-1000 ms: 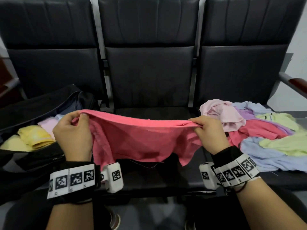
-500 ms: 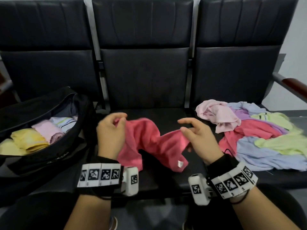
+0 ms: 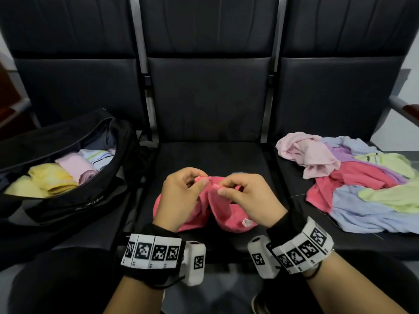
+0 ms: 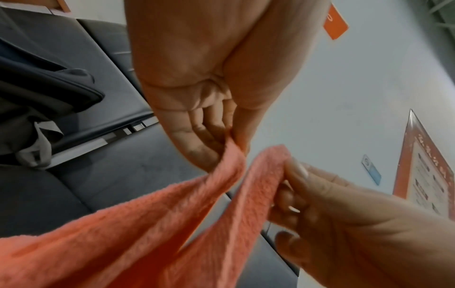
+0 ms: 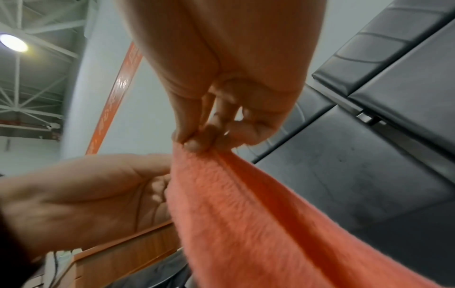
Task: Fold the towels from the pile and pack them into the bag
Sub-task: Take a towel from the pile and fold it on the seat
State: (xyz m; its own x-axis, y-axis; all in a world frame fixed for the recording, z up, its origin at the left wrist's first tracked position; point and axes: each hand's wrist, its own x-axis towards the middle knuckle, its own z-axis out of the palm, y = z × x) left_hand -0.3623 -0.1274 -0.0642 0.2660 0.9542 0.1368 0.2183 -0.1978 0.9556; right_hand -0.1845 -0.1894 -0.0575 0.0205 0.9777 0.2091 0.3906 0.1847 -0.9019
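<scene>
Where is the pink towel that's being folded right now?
In the head view the pink towel hangs over the middle seat, pinched between the left hand and right hand, with the bag left and the pile right.

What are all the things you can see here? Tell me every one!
pink towel: one, deep pink, over the middle seat, held by both hands
bag: one, black, open, on the left seat
folded towels: several, yellow, pink and striped white, inside the bag
towel pile: one heap, pink, lilac, blue and green, on the right seat
seats: three, black, in a row
left hand: pinches the towel
right hand: pinches the towel
</scene>
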